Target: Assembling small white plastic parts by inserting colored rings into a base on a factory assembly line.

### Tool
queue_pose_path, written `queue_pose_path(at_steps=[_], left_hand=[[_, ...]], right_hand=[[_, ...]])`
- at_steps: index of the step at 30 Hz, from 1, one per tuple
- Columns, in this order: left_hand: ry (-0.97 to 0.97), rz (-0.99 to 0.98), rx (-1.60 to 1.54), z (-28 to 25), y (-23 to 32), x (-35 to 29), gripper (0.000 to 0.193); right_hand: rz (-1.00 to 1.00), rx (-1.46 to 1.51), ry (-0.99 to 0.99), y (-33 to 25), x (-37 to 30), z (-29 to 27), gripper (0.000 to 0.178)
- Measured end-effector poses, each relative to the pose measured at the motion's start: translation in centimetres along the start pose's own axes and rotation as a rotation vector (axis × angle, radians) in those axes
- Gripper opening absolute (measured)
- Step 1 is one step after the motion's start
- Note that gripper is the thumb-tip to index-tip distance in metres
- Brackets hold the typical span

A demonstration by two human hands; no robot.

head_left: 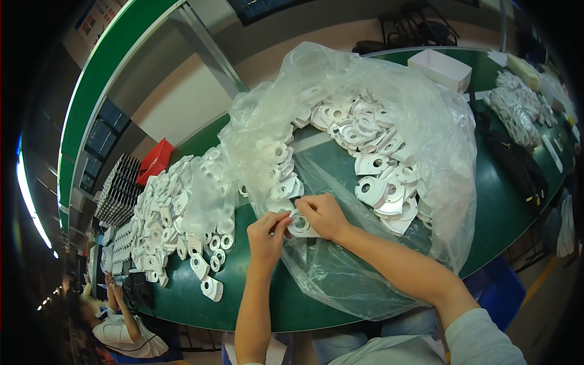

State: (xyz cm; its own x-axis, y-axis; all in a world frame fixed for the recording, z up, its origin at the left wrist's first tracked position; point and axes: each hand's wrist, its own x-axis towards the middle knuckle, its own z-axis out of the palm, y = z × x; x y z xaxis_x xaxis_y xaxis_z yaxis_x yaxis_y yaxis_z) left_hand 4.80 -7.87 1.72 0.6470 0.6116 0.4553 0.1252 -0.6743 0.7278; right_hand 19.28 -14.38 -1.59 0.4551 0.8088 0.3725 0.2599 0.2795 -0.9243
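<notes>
Co-worker [131, 336], one in all, sits at 8 o'clock from the part being worked. One stack of dark pieces [115, 193] stands near 9 o'clock, with one red bin [156, 162] just beside it at 10. At 9 o'clock, one big heap of white parts [152, 234] covers the green table [243, 307], too jumbled to count. Four loose rings [219, 256] lie at its near right edge, with two flat plates [211, 289] close by at 8.

One left hand [267, 235] comes next, narrow, fingertips drawn in at the part's left edge; I cannot tell whether they pinch it. One white ringed part [300, 225] lies between both hands, over the near edge of a clear bag [453, 164]. One right hand [324, 216] holds the part between thumb and fingers.

From 11 round to 2 o'clock, the single bag spreads around uncounted white pieces [392, 208]. One white box [439, 70] stands between 1 and 2; one bundle of pale cords [517, 112] lies at 2.
</notes>
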Motion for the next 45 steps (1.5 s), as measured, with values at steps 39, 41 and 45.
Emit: queue_pose_path(at_steps=[39,41,45], left_hand=[[0.131,-0.205,-0.229,-0.4,-1.3,0.4,0.007],[0.172,-0.330,-0.470,-0.2,-2.0,0.6,0.017],[0.045,-0.445,-0.723,1.3,-2.7,0.1,0.039]], right_hand=[[0.093,0.178,-0.360,0.9,0.3,-0.4,0.014],[0.134,0.321,-0.284,1.5,0.6,-0.1,0.015],[0.272,0.589,-0.197,1.9,0.8,0.0,0.017]])
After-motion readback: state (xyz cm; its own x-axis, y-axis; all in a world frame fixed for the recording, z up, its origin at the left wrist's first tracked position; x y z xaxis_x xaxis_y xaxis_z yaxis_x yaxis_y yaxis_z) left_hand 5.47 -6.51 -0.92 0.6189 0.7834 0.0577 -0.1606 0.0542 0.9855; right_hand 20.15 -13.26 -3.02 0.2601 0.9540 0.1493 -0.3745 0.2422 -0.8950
